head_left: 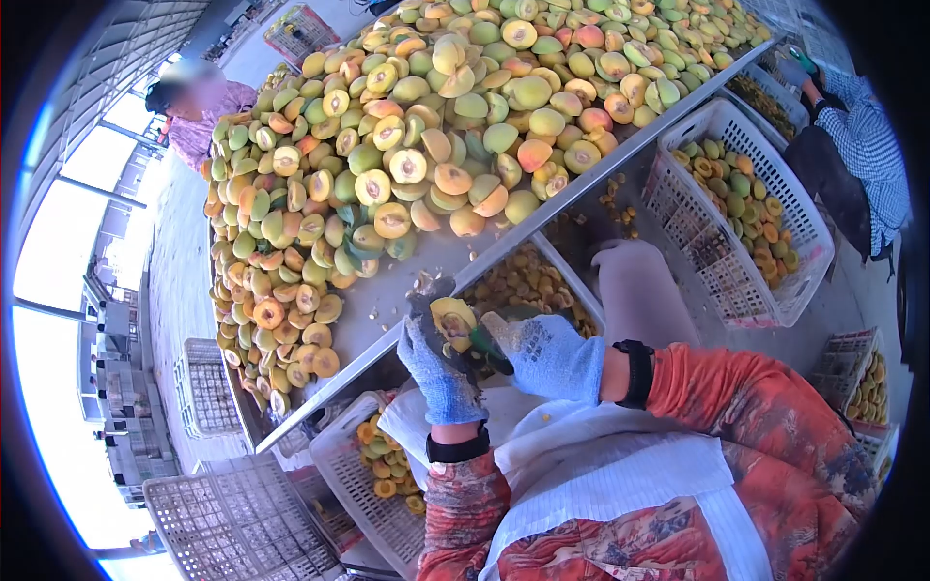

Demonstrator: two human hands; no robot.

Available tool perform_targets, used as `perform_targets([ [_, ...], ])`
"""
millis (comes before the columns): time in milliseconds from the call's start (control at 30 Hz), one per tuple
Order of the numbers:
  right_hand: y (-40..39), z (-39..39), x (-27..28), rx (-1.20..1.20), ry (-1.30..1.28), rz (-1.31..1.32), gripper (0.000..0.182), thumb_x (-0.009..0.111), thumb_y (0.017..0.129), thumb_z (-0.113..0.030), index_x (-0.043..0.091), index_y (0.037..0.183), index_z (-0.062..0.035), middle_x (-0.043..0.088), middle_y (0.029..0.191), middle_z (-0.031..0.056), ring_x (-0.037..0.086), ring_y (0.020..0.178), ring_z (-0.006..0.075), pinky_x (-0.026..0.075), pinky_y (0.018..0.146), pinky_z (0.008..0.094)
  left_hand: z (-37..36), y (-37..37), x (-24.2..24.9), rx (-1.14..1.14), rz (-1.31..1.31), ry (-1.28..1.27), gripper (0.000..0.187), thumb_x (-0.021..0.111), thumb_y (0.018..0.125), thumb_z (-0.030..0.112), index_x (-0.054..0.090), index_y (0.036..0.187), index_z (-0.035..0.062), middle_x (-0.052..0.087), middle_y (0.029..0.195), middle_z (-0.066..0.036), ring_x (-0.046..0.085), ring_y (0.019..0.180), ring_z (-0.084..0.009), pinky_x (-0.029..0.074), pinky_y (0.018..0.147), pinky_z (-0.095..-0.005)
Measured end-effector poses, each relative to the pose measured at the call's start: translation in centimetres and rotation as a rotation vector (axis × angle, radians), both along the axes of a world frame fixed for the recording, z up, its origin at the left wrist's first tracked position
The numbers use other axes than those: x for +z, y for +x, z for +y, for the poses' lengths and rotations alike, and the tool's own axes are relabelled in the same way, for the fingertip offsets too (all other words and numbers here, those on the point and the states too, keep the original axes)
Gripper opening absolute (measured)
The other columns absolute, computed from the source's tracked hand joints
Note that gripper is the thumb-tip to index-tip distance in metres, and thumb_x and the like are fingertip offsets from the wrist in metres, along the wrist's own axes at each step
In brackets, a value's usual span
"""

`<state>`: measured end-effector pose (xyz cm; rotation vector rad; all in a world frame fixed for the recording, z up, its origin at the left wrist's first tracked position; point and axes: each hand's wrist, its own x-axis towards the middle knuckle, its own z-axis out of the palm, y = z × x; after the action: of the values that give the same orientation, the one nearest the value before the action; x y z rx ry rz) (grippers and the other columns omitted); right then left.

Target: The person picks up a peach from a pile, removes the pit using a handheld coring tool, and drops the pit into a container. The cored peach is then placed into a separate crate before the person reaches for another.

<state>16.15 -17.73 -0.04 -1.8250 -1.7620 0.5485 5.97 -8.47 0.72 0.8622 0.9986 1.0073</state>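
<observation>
My left hand (434,373), in a blue knit glove with a dark, soiled palm, is closed around a peach half (451,320). Its yellow cut face is turned up, with a brownish hollow or stone at its centre. My right hand (547,356), gloved alike, grips a small green-handled tool (491,351). The tool's working end is close against the fruit and mostly hidden. Both hands are just over the near edge of the metal table (426,276). On that table lies a large heap of halved peaches (387,184), many with stones showing.
Below the edge, a bin (528,286) holds stones and scraps. White crates of peach halves stand at right (765,228) and near my left forearm (363,484). Another crate (237,518) stands lower left. One person (208,107) is across the table, another (862,165) at far right.
</observation>
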Motion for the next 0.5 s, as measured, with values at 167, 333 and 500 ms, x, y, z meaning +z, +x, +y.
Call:
perform_targets([
  [167, 0.0, 0.1, -0.1, 0.167, 0.04, 0.417, 0.048, 0.063, 0.069, -0.016, 0.043, 0.11, 0.0001, 0.057, 0.085, 0.0219, 0.06, 0.071, 0.0348, 0.048, 0.063, 0.0416, 0.7, -0.9, -0.9, -0.002, 0.192, 0.199, 0.03, 0.047, 0.087, 0.023, 0.058, 0.099, -0.0029, 0.059, 0.083, -0.008, 0.056, 0.067, -0.014, 0.048, 0.058, -0.0244],
  [333, 1.4, 0.4, 3.3, 0.216, -0.352, 0.852, 0.034, 0.062, 0.075, -0.02, 0.045, 0.099, -0.0028, 0.057, 0.079, 0.0133, 0.059, 0.057, 0.0195, 0.046, 0.049, 0.0325, 1.0, -1.3, -1.0, 0.025, 0.265, 0.209, 0.035, 0.042, 0.087, 0.025, 0.059, 0.096, -0.0045, 0.058, 0.08, -0.008, 0.055, 0.068, -0.0144, 0.046, 0.056, -0.0242],
  [500, 1.7, 0.8, 2.2, 0.344, -0.45, 1.108, 0.032, 0.062, 0.076, -0.021, 0.044, 0.1, -0.008, 0.055, 0.075, 0.008, 0.056, 0.054, 0.0116, 0.046, 0.044, 0.0267, 0.6, -1.0, 0.7, -0.094, 0.362, 0.375, 0.025, 0.05, 0.086, 0.013, 0.059, 0.101, -0.0056, 0.062, 0.087, -0.009, 0.057, 0.075, -0.0128, 0.047, 0.065, -0.0239],
])
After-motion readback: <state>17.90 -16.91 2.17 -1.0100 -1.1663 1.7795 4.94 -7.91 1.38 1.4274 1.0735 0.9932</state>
